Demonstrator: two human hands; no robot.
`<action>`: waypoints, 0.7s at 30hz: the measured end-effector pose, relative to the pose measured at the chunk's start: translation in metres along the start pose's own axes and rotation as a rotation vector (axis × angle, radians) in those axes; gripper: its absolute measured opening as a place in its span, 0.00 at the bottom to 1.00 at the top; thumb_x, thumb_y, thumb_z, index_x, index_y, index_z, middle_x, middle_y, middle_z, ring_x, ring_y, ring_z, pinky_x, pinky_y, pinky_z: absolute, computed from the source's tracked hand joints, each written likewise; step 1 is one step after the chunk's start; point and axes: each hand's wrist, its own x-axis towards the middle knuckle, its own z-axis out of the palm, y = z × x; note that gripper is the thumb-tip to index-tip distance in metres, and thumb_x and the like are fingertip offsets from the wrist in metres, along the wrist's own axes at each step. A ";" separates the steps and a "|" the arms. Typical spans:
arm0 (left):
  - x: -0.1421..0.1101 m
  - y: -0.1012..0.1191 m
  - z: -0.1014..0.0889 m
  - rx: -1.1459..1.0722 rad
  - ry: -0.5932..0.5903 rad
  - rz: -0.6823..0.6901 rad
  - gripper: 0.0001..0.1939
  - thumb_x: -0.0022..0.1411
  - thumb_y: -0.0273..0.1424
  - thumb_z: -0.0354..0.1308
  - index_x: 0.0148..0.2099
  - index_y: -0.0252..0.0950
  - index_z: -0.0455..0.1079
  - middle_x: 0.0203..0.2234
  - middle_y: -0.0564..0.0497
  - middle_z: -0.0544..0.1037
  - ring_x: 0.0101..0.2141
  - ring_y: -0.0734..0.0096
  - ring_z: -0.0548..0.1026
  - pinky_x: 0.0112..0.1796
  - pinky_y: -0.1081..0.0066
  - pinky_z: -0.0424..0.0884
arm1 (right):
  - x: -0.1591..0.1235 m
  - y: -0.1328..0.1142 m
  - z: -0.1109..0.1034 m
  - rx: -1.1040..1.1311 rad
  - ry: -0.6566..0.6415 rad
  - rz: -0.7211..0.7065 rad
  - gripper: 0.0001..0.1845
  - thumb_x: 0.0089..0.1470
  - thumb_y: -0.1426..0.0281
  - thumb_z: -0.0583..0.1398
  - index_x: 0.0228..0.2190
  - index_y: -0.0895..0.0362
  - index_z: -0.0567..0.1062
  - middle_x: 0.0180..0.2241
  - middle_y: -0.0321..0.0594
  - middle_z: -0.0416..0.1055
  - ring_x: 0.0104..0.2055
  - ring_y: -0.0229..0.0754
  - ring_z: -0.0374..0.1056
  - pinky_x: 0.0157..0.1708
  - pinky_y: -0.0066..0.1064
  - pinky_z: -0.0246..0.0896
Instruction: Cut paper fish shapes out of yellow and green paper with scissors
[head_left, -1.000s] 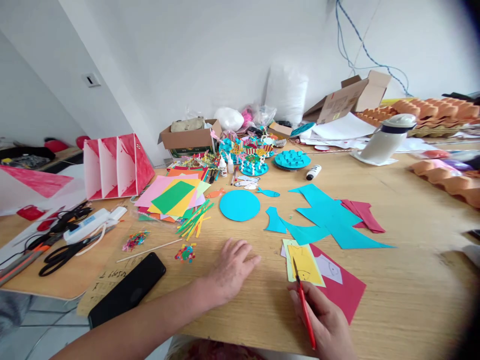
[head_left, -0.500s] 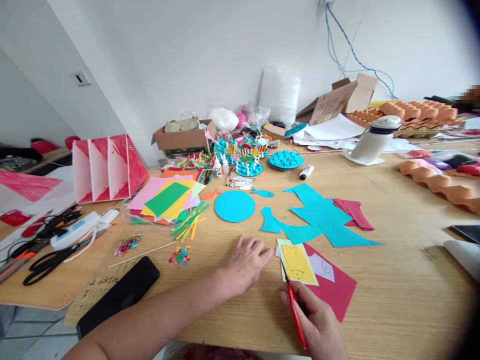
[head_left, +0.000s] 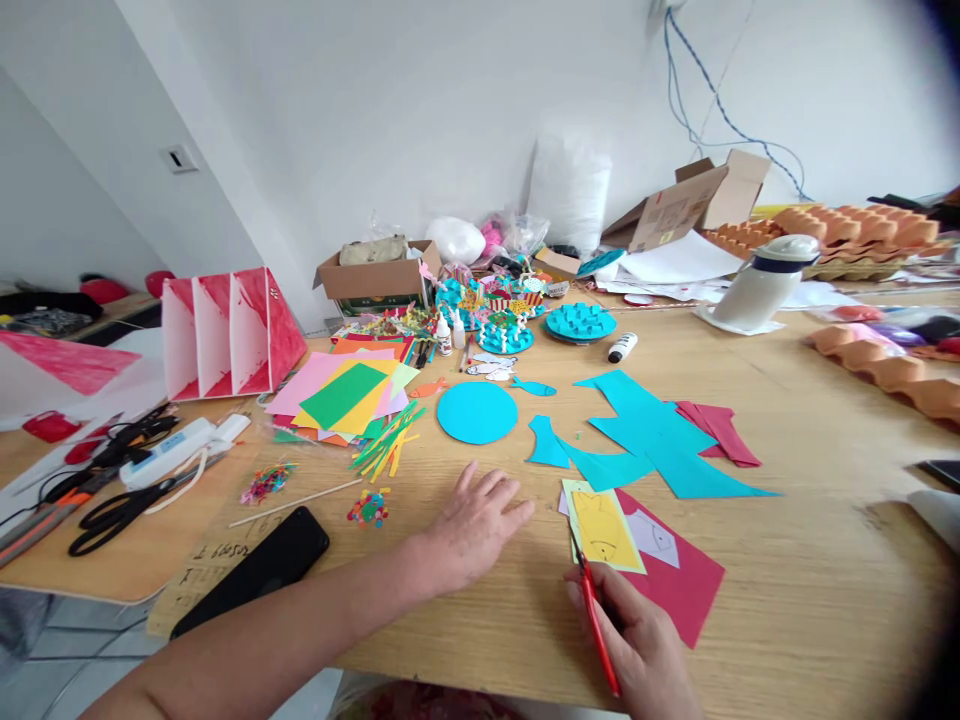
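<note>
"What do the hands have, taking the blue circle (head_left: 477, 412) as our mark?"

"On my feed the right hand (head_left: 637, 635), right of the circle and nearer me, is closed around red scissors (head_left: 598, 630). The left hand (head_left: 480, 532), just nearer than the circle, lies palm down, fingers spread, gripping nothing."

"And the yellow card (head_left: 602, 528)?"

"Right of the circle and nearer me, on a pale green sheet (head_left: 574, 518), with a fish drawn on it. The blade tips sit by its left edge; I can't make out whether they touch."

"How would you handle it?"

"I'd lift the card in the left fingers, keep the blades just outside the drawn line, and turn the paper, not the wrist."

"Materials?"

"Smooth, matt paper, I'd judge: a flat, straight-edged red sheet (head_left: 694, 590) beneath, and curve-edged blue scraps (head_left: 660, 435) right of the circle."
</note>
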 end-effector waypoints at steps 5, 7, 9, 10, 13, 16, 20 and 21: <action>-0.002 -0.023 -0.007 -0.132 -0.046 -0.063 0.14 0.59 0.21 0.46 0.45 0.37 0.67 0.38 0.48 0.72 0.41 0.67 0.66 0.45 0.64 0.63 | 0.000 -0.001 0.000 -0.019 0.024 0.006 0.17 0.54 0.58 0.52 0.22 0.56 0.68 0.19 0.34 0.67 0.22 0.38 0.63 0.21 0.23 0.57; -0.018 -0.032 -0.005 -0.157 -0.056 -0.101 0.16 0.58 0.19 0.45 0.44 0.38 0.68 0.38 0.49 0.71 0.42 0.67 0.66 0.44 0.65 0.64 | -0.001 -0.001 0.000 -0.018 0.019 0.001 0.17 0.53 0.57 0.52 0.21 0.56 0.68 0.19 0.34 0.67 0.23 0.38 0.63 0.21 0.23 0.58; -0.037 -0.035 0.000 -0.160 -0.069 -0.131 0.16 0.58 0.19 0.45 0.44 0.38 0.68 0.38 0.49 0.71 0.41 0.67 0.66 0.43 0.67 0.65 | -0.001 -0.001 0.001 -0.019 0.028 0.004 0.17 0.53 0.57 0.53 0.22 0.56 0.68 0.19 0.33 0.68 0.22 0.38 0.64 0.21 0.23 0.58; -0.045 -0.034 0.002 -0.158 -0.074 -0.162 0.16 0.59 0.19 0.45 0.45 0.38 0.67 0.38 0.49 0.71 0.41 0.67 0.66 0.43 0.67 0.65 | -0.001 -0.001 0.002 -0.024 0.036 0.010 0.17 0.52 0.56 0.53 0.22 0.56 0.69 0.18 0.33 0.68 0.22 0.38 0.64 0.21 0.23 0.58; -0.061 -0.023 0.008 -0.172 -0.072 -0.233 0.15 0.60 0.21 0.46 0.48 0.36 0.65 0.40 0.49 0.70 0.42 0.67 0.65 0.45 0.66 0.64 | 0.000 -0.001 0.002 -0.057 0.046 0.016 0.18 0.52 0.56 0.52 0.21 0.56 0.68 0.18 0.33 0.68 0.22 0.38 0.64 0.21 0.23 0.57; -0.062 -0.012 0.012 -0.206 -0.028 -0.262 0.15 0.59 0.25 0.50 0.50 0.35 0.63 0.43 0.48 0.68 0.45 0.64 0.63 0.48 0.63 0.61 | 0.002 -0.003 -0.001 -0.081 0.025 -0.010 0.16 0.52 0.58 0.52 0.22 0.56 0.68 0.20 0.34 0.71 0.23 0.39 0.66 0.22 0.23 0.59; -0.061 -0.001 0.018 -0.233 0.039 -0.296 0.20 0.58 0.31 0.53 0.54 0.37 0.59 0.48 0.47 0.65 0.50 0.61 0.58 0.52 0.57 0.55 | 0.004 -0.002 -0.004 -0.111 -0.005 -0.034 0.15 0.51 0.59 0.53 0.22 0.55 0.68 0.18 0.33 0.70 0.22 0.39 0.67 0.20 0.22 0.60; -0.060 0.001 0.020 -0.237 0.043 -0.300 0.21 0.58 0.31 0.53 0.54 0.38 0.58 0.49 0.48 0.65 0.50 0.60 0.58 0.53 0.56 0.54 | 0.004 -0.001 -0.005 -0.116 -0.005 -0.036 0.15 0.51 0.59 0.54 0.21 0.55 0.68 0.18 0.33 0.70 0.22 0.40 0.67 0.20 0.22 0.61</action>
